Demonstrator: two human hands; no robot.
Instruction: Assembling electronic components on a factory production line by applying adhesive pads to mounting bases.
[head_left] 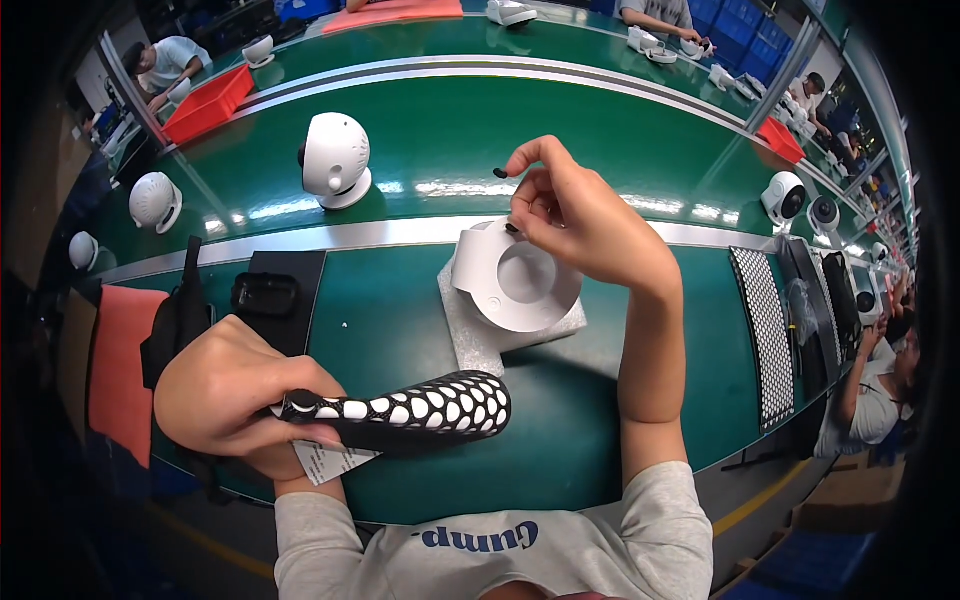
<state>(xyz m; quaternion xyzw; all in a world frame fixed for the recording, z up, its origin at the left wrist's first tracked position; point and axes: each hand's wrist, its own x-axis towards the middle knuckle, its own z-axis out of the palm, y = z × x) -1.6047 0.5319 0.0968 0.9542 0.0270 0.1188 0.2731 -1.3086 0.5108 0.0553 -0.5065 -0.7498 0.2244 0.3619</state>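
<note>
My left hand (245,395) pinches one end of a bendy black strip (440,408) patterned with white round spots, which curls to the right over the bench. A white printed paper slip (330,462) pokes out beneath that hand. My right hand (590,215) hovers over a white round camera base (480,262) with a grey recessed disc. Its fingers are partly curled, and a small black pad (500,173) sits on the index fingertip. Another dark bit shows at the thumb tip, by the base's far rim. The base rests on a white foam block (468,335).
White round cameras (338,160) stand on the green conveyor beyond the bench. A black tray (265,294) and orange foam sheet (128,350) lie left. Another spotted strip (763,335) lies right, beside black and clear packets. Co-workers sit at the right and across the line.
</note>
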